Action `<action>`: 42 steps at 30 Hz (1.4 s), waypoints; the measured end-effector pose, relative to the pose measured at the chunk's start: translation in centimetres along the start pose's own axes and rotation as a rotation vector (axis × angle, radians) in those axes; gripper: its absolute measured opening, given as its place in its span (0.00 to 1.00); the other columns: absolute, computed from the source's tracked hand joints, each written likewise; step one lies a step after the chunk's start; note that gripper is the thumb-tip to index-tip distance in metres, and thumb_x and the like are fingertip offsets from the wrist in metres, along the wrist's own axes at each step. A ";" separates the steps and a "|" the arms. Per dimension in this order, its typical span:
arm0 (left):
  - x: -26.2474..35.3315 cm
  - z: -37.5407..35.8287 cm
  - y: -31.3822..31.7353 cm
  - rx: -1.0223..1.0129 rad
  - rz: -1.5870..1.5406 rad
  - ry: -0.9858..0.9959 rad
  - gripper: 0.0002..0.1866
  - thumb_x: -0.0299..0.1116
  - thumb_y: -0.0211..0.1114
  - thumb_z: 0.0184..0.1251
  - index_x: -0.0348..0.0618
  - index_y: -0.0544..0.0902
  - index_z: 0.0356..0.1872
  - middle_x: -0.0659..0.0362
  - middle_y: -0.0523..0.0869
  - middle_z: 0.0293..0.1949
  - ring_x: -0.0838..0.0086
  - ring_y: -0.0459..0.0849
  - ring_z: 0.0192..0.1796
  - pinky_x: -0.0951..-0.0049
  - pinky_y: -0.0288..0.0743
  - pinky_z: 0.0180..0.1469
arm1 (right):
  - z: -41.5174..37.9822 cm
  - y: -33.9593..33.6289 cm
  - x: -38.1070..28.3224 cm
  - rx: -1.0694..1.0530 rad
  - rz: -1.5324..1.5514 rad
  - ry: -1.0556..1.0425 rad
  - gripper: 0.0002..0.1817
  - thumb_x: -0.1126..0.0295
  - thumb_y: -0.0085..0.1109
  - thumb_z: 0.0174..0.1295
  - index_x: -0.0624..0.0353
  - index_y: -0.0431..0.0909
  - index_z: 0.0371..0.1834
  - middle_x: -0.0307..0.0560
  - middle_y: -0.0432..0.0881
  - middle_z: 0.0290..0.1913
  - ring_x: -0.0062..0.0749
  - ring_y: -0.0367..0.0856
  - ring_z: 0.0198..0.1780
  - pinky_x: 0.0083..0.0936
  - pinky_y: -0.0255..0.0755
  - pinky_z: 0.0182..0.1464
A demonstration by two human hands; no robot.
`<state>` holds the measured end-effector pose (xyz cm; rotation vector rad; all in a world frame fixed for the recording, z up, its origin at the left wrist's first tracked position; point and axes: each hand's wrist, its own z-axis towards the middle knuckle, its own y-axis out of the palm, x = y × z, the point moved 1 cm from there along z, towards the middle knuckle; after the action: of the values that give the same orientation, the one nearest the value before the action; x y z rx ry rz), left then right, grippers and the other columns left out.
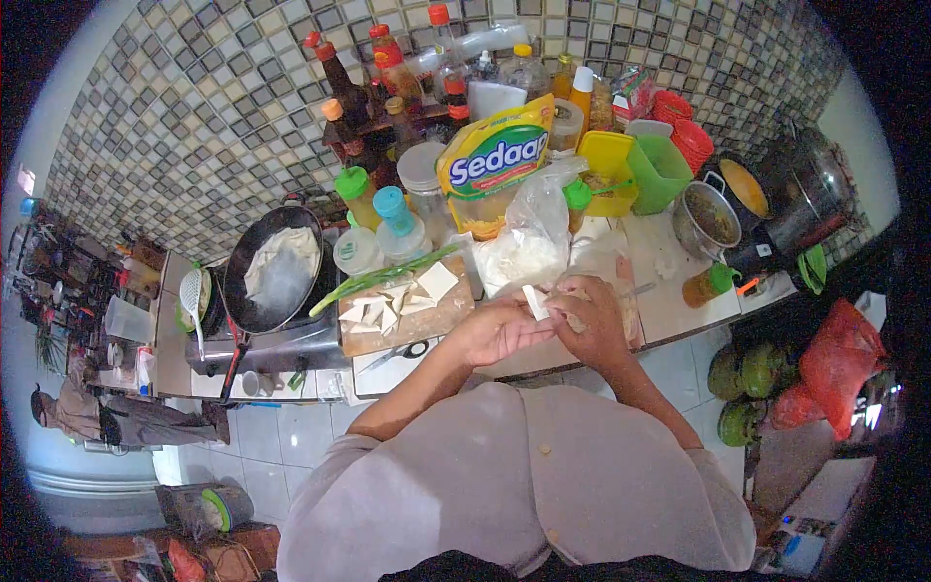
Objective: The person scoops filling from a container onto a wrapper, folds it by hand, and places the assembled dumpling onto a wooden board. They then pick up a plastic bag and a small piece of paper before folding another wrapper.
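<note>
In front of my chest, my left hand (499, 332) and my right hand (588, 315) meet around a small flat white piece (535, 303). The left palm is turned partly up, with its thumb and fingers against the piece. My right fingers are bent in at its other side; their tips are partly hidden. Just behind the hands sits a clear plastic bag (524, 254) of white stuff. On the left, a wooden cutting board (369, 341) carries similar white squares and triangles (398, 303), with a green onion (388, 279) along its back edge. Black-handled scissors (415, 350) lie at its front.
A frying pan (254, 318) with a pale, wrinkled sheet inside sits on the stove (218, 359), beside a slotted spoon (194, 289). Bottles, jars and a yellow Sedaap bag (495, 163) line the back. Right are a metal pot (706, 213) and a green-lidded jar (710, 285). Another person (126, 415) is far left.
</note>
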<state>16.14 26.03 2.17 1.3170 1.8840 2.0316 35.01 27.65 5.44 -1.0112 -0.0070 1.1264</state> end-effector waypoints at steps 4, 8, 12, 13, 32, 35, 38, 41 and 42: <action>0.6 -0.5 0.6 0.012 -0.128 -0.013 0.17 0.21 0.49 0.69 0.35 0.66 0.57 0.46 0.76 0.56 0.59 0.76 0.59 0.60 0.67 0.66 | 0.6 -0.7 -1.1 -0.072 -0.090 -0.104 0.11 0.69 0.64 0.47 0.48 0.79 0.37 0.45 0.76 0.47 0.44 0.74 0.51 0.43 0.63 0.53; 0.2 -0.6 0.6 0.104 0.017 0.003 0.16 0.22 0.48 0.69 0.34 0.66 0.57 0.46 0.78 0.53 0.59 0.77 0.59 0.59 0.68 0.66 | 0.6 -0.7 -1.1 -0.055 -0.120 -0.123 0.12 0.68 0.64 0.47 0.50 0.78 0.37 0.48 0.76 0.49 0.45 0.74 0.51 0.44 0.62 0.54; -0.4 -1.3 0.7 0.133 0.098 0.084 0.21 0.23 0.49 0.70 0.38 0.61 0.63 0.47 0.76 0.56 0.60 0.77 0.59 0.63 0.70 0.62 | 0.0 -1.3 -1.8 -0.041 -0.057 -0.048 0.13 0.71 0.62 0.48 0.52 0.80 0.40 0.51 0.75 0.51 0.45 0.74 0.51 0.43 0.64 0.55; 0.2 -1.7 0.8 0.128 0.085 0.167 0.22 0.24 0.50 0.70 0.39 0.61 0.64 0.49 0.77 0.55 0.63 0.77 0.59 0.66 0.73 0.59 | 0.3 -1.4 -2.1 0.056 0.089 0.057 0.14 0.73 0.61 0.48 0.53 0.81 0.41 0.52 0.74 0.50 0.45 0.74 0.51 0.42 0.65 0.55; 12.0 -13.8 -4.6 0.370 1.715 0.044 0.40 0.30 0.53 0.65 0.57 0.42 0.74 0.45 0.82 0.32 0.60 0.84 0.34 0.64 0.78 0.38 | -1.3 3.4 -1.0 0.206 0.137 0.411 0.13 0.73 0.56 0.58 0.55 0.78 0.46 0.49 0.71 0.55 0.36 0.71 0.55 0.27 0.74 0.46; 12.5 -13.2 -4.1 0.366 2.185 0.002 0.38 0.33 0.58 0.60 0.60 0.53 0.72 0.50 0.82 0.30 0.58 0.82 0.32 0.61 0.76 0.37 | -1.2 4.1 -2.3 0.174 0.158 0.480 0.13 0.73 0.56 0.58 0.54 0.77 0.47 0.47 0.72 0.54 0.36 0.73 0.52 0.27 0.73 0.45; 14.0 -12.5 -4.6 0.239 2.253 -0.094 0.35 0.36 0.60 0.58 0.63 0.61 0.69 0.51 0.84 0.34 0.56 0.83 0.35 0.57 0.76 0.37 | -0.8 5.4 -3.9 0.100 0.203 0.607 0.12 0.72 0.56 0.59 0.56 0.78 0.46 0.47 0.74 0.51 0.37 0.76 0.46 0.29 0.74 0.45; 14.6 -11.9 -6.4 -0.030 2.122 -0.077 0.34 0.37 0.60 0.58 0.64 0.61 0.68 0.54 0.85 0.36 0.57 0.84 0.37 0.57 0.76 0.37 | -0.6 9.0 -3.3 -0.047 0.179 0.564 0.11 0.70 0.55 0.59 0.58 0.79 0.44 0.49 0.77 0.46 0.41 0.78 0.42 0.32 0.73 0.46; 14.6 -11.8 -6.6 0.088 2.235 -0.072 0.33 0.37 0.60 0.58 0.65 0.62 0.68 0.56 0.85 0.35 0.58 0.84 0.37 0.58 0.76 0.38 | -0.4 10.6 -2.8 -0.124 0.146 0.419 0.11 0.68 0.55 0.60 0.58 0.79 0.43 0.51 0.79 0.43 0.43 0.78 0.41 0.34 0.73 0.47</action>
<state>-3.41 26.81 5.68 4.0573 -0.5083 1.5389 26.03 25.87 -0.57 -1.3611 0.3412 1.0354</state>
